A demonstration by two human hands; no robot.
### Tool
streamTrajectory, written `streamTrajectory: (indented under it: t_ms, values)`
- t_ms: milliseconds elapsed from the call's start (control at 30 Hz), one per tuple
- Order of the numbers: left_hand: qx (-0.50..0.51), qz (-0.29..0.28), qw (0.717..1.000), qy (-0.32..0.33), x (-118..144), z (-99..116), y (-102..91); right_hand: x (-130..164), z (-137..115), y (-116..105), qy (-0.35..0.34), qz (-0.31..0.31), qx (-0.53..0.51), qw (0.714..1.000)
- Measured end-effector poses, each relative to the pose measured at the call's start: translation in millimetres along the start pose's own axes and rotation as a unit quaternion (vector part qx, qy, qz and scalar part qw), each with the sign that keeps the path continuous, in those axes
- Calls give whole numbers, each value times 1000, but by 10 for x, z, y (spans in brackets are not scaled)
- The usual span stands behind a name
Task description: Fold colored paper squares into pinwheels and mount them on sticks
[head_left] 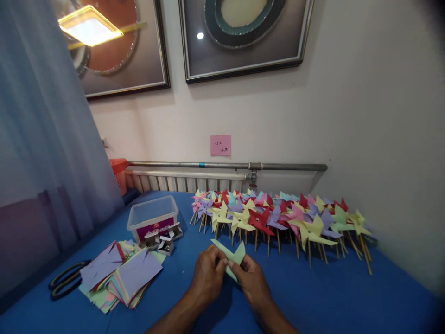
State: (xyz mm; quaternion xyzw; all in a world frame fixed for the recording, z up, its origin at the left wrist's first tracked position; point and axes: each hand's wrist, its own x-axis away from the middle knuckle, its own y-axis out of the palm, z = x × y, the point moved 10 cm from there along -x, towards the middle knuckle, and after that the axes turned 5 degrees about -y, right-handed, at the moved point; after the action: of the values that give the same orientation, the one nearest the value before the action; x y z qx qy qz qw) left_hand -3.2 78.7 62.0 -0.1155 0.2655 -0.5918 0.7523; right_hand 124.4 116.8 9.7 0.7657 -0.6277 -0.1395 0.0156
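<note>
Between my two hands is a light green paper pinwheel point(238, 255), partly folded, with pointed corners standing up above the fingers. My left hand point(210, 271) pinches its left side, thumb on the near face. On the right side my right hand point(252, 280) grips it with thumb and fingers. The thumbs come close together at the middle of the paper, and its centre is partly covered by them. Beyond the hands lie rows of finished pinwheels point(259, 220) on wooden sticks, in red, yellow, purple, pink, green and blue.
Stacks of cut coloured paper point(139, 273) lie at left beside black-handled scissors point(66, 280). Small boxes of metal fasteners point(166, 247) stand by a clear plastic tub point(153, 213). A blue cloth point(194, 311) covers the table; behind it run a radiator and pipe point(222, 165).
</note>
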Motion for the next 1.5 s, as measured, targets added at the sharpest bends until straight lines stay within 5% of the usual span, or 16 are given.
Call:
streamTrajectory:
  t_ms: [933, 1133, 1333, 1500]
  values:
    - [45, 21, 999, -11, 8, 25, -36, -1, -19, -24, 4, -1, 15, 1000]
    - [171, 24, 980, -96, -48, -187, -102, -69, 216, -148, 34, 34, -50, 998]
    - [280, -91, 939, -177, -67, -333, 176, -48, 238, -74, 41, -5, -37, 998]
    - [297, -93, 933, -180, -55, -345, 214, -43, 243, -103, 44, 7, -22, 999]
